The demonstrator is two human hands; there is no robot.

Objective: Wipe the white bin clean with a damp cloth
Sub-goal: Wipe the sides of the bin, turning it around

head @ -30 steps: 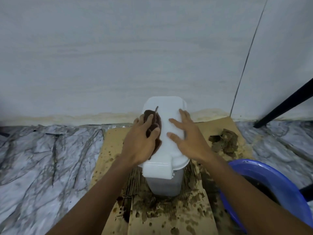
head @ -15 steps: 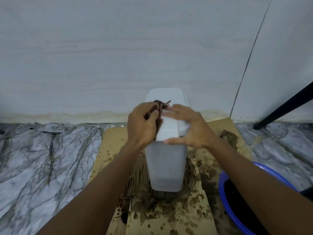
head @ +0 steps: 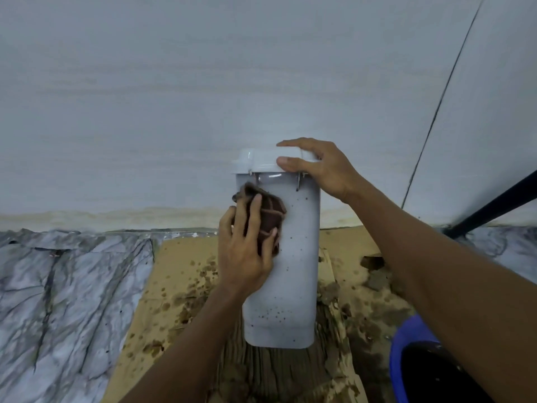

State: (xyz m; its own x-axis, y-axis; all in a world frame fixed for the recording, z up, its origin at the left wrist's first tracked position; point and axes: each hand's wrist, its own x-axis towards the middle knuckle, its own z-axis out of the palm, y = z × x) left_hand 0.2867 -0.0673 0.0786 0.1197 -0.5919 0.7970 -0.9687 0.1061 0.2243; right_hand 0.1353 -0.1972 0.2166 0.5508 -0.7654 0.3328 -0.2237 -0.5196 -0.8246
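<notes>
The tall white bin (head: 293, 280) stands upright on stained cardboard, its front face speckled with dark spots. My left hand (head: 244, 254) presses a dark brown cloth (head: 268, 216) flat against the upper left of that front face, fingers spread over the cloth. My right hand (head: 322, 167) grips the bin's white lid (head: 255, 161) at its right end, thumb on the front rim and fingers over the top.
Wet, mud-spotted cardboard (head: 180, 286) covers the marbled floor (head: 64, 301) against a pale wall. A blue basin (head: 406, 362) of dark water sits at the lower right. Brown clumps (head: 374, 274) lie right of the bin. A black bar (head: 494, 205) slants at the far right.
The view dropped lower, so the bin's front face now shows. My left hand carried the cloth from the lid down onto the front. My right hand shifted to the lid's right end.
</notes>
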